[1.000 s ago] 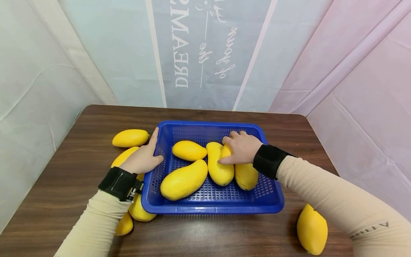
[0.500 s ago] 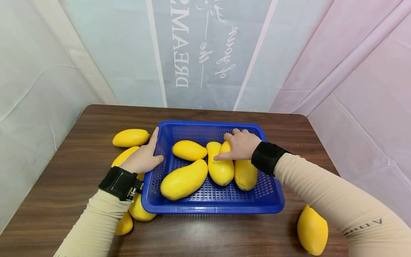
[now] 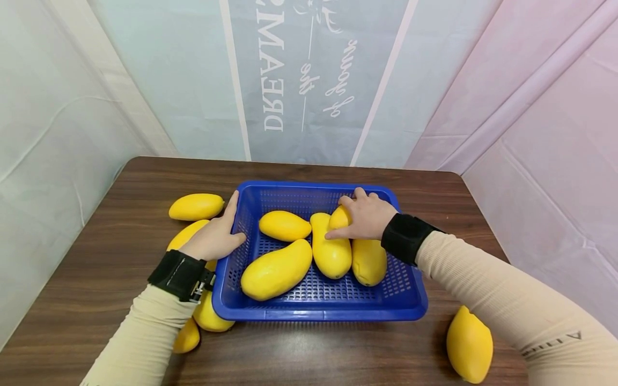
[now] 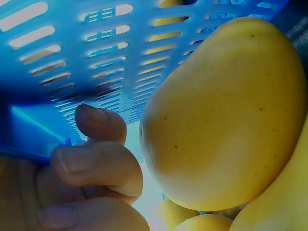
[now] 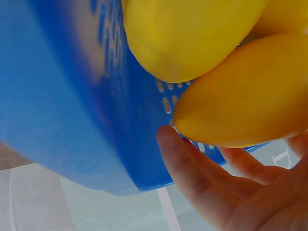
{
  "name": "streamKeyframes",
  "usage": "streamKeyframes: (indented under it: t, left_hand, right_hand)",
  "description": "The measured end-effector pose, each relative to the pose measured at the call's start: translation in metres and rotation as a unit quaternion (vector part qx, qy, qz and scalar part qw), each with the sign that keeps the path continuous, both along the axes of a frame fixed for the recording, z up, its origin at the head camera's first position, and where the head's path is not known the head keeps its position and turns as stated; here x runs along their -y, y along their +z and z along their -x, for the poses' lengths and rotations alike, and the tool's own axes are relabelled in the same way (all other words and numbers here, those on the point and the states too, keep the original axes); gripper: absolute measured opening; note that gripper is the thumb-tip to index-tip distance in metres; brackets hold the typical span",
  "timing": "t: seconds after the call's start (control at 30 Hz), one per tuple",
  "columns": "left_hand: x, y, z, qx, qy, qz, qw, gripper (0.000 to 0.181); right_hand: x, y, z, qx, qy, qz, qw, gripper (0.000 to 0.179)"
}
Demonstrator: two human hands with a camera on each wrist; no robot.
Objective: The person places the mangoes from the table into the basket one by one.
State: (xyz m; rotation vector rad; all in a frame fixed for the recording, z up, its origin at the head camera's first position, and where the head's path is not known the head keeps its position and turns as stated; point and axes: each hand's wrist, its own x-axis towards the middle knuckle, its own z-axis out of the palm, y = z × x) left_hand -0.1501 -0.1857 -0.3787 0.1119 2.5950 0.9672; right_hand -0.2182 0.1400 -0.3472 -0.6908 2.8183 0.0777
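Observation:
My left hand (image 3: 214, 239) grips the left rim of a blue perforated plastic basket (image 3: 318, 314). In the left wrist view its curled fingers (image 4: 98, 166) lie under the rim, beside a yellow mango (image 4: 226, 115) outside the basket. Inside the basket, my right hand (image 3: 372, 219) holds a smaller mango (image 3: 340, 218), partly hidden by the hand. In the right wrist view, fingers (image 5: 192, 180) curve around this mango (image 5: 245, 96). Around it in the basket lie a long mango (image 3: 332, 254), a rounder mango (image 3: 369, 264), a large mango (image 3: 277, 271) and a small mango (image 3: 285, 225).
Left of the basket, a mango (image 3: 196, 207) lies at the back; another mango (image 3: 187, 236) and a mango (image 3: 211, 315) are partly covered by my left arm. A single mango (image 3: 470, 344) lies front right on the brown wooden table (image 3: 309, 354). Fabric curtains (image 3: 193, 80) surround the table.
My right hand has shifted slightly toward the basket's back wall, the mango it holds moving a little with it. My left hand and the basket stay in place.

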Motion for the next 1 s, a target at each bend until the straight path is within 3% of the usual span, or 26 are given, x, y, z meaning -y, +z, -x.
streamKeyframes:
  t: [0.53,0.83,1.0]
  left_hand:
    - [0.001,0.000,0.000,-0.001,-0.002,-0.001,1.0000,0.098]
    - [0.002,0.001,0.001,0.005,-0.002,0.001,1.0000,0.097]
    - [0.002,-0.001,0.002,0.005,-0.003,-0.001,1.0000,0.097]
  right_hand:
    - [-0.008,0.002,-0.003,-0.003,0.005,0.017,0.9998,0.093]
    - [-0.020,0.005,-0.014,-0.076,0.048,0.015,0.9959,0.088]
    - [-0.030,0.006,-0.020,-0.092,0.059,0.027,0.9936,0.084]
